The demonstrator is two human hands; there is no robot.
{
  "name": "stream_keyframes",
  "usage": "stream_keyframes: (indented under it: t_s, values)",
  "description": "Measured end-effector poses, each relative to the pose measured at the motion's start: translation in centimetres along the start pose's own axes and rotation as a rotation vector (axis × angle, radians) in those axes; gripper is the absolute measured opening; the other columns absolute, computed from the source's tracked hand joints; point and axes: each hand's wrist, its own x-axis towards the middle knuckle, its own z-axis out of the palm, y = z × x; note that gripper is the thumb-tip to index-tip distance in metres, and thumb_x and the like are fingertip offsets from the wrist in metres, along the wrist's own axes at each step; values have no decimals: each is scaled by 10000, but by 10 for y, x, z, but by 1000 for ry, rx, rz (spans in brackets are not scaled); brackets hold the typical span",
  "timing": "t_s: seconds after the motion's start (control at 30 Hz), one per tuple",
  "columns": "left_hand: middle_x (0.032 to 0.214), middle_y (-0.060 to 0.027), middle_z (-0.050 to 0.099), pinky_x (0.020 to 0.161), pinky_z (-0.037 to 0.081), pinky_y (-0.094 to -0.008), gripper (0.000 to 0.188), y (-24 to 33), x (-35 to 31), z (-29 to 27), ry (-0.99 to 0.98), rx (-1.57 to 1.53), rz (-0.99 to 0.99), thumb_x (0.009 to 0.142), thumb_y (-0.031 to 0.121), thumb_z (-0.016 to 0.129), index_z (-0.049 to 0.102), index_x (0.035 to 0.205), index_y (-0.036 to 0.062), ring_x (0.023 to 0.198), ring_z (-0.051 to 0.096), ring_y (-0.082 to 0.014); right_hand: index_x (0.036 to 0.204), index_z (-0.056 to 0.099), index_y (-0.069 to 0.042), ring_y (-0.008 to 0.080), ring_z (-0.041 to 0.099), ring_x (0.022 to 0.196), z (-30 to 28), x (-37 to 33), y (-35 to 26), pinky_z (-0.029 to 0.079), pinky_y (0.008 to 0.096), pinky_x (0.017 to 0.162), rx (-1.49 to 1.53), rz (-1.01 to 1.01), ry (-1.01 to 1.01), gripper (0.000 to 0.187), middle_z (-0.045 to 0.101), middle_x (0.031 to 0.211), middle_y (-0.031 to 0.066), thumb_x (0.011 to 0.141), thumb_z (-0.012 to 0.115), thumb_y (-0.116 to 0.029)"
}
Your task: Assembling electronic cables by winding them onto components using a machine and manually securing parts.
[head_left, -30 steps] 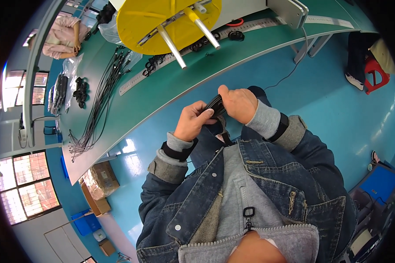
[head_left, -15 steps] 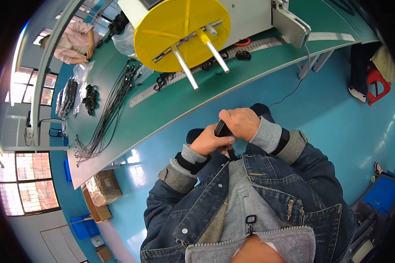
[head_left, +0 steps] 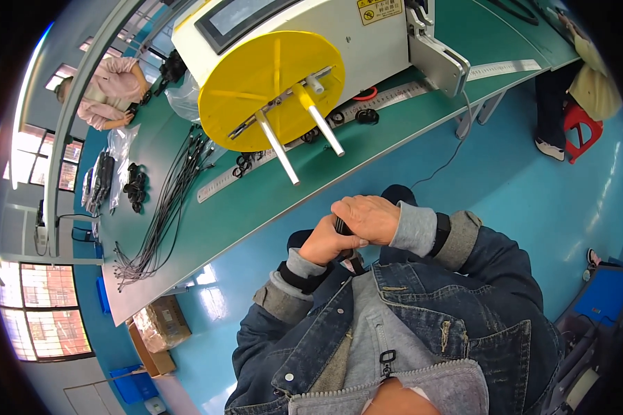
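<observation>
Both my hands meet in front of my lap, just off the table's near edge. My left hand (head_left: pixel 323 242) is closed round a dark, ribbed bundle that looks like coiled black cable (head_left: pixel 340 225). Over its upper end my right hand (head_left: pixel 370 218) is wrapped, its fingers against my left hand. Most of the bundle is covered by the fingers, and a short dark piece shows beneath them. Above the hands, on the table, stands a white machine (head_left: pixel 374 52) with a yellow disc (head_left: pixel 235 90) and two metal rods sticking out toward me.
Along the green table (head_left: pixel 256 200) lies a steel ruler (head_left: pixel 218 185) with small black coils on it. Loose black cables (head_left: pixel 163 214) spread at the left, beside bagged bundles (head_left: pixel 102 178). A co-worker (head_left: pixel 111 90) sits far left; another person stands by a red stool (head_left: pixel 581 131). Cardboard box (head_left: pixel 160 325) below.
My view has tilted up, so more of the machine shows and everything sits lower. My right hand has closed further over the bundle, hiding more of it. The far-left co-worker's hands have shifted.
</observation>
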Motion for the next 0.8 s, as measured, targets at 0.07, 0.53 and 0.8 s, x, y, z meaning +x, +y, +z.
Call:
stream_keyframes:
  t_s: [0.07, 0.53, 0.8]
  values:
    - [671, -22, 538, 465, 397, -230, 189, 11, 0, -3, 11, 79, -23, 721, 105, 666, 540, 834, 19, 528, 483, -86, 987, 453, -26, 330, 561, 808, -7, 0, 12, 464, 393, 671, 181, -73, 15, 329, 547, 883, 160, 695, 587, -92]
    - [749, -89, 557, 613, 455, -332, 214, 61, 125, 7, 691, 487, 639, 755, 124, 627, 503, 888, 11, 661, 551, -219, 825, 658, -19, 251, 606, 707, -75, 42, 130, 472, 320, 657, 302, 411, 526, 198, 638, 751, 132, 738, 641, -196]
    - [793, -144, 584, 708, 446, -359, 280, 55, 161, 4, 912, 735, 566, 709, 96, 642, 504, 926, -15, 749, 569, -282, 841, 668, -10, 171, 573, 610, -86, 37, 151, 466, 278, 607, 522, 404, 492, 207, 644, 738, 94, 723, 668, -181]
